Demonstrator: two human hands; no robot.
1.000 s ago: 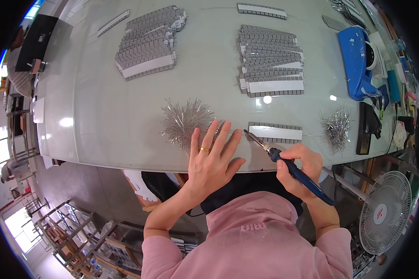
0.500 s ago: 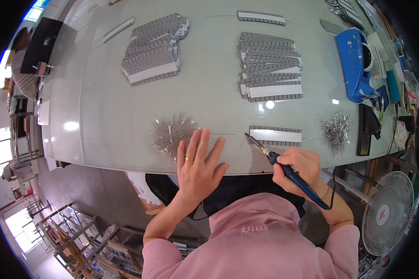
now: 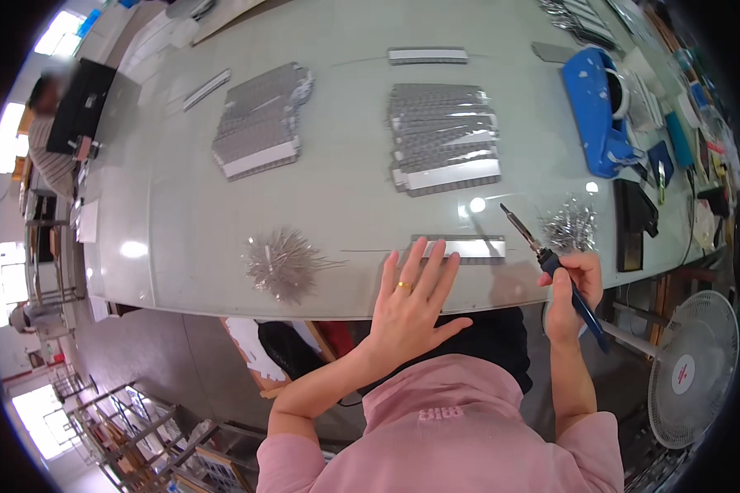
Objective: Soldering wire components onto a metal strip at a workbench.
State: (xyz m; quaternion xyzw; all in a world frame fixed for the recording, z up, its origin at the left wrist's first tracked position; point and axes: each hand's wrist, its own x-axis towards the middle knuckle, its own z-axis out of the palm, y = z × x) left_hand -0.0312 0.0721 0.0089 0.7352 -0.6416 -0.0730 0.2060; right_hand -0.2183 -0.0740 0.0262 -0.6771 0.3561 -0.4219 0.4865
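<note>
My left hand (image 3: 409,300) lies flat with fingers spread at the table's near edge, its fingertips reaching a narrow grey strip (image 3: 462,247) lying in front of me. A ring sits on one finger. My right hand (image 3: 571,283) grips a blue-handled soldering iron (image 3: 551,261), its metal tip raised and pointing up-left above the strip's right end. To my left lies a bundle of thin silvery wires (image 3: 281,263) fanned out; a second heap of silvery wires (image 3: 569,224) lies just beyond my right hand.
Two stacks of grey strips (image 3: 259,123) (image 3: 444,135) lie farther out, with single strips (image 3: 427,55) beyond. A blue holder (image 3: 594,111) and black boxes (image 3: 633,209) stand at the right. A white fan (image 3: 692,370) stands at the lower right. Another person (image 3: 45,131) sits far left.
My left hand has slid right, from beside the fanned wire bundle to the grey strip. My right hand with the soldering iron has shifted right and raised its tip.
</note>
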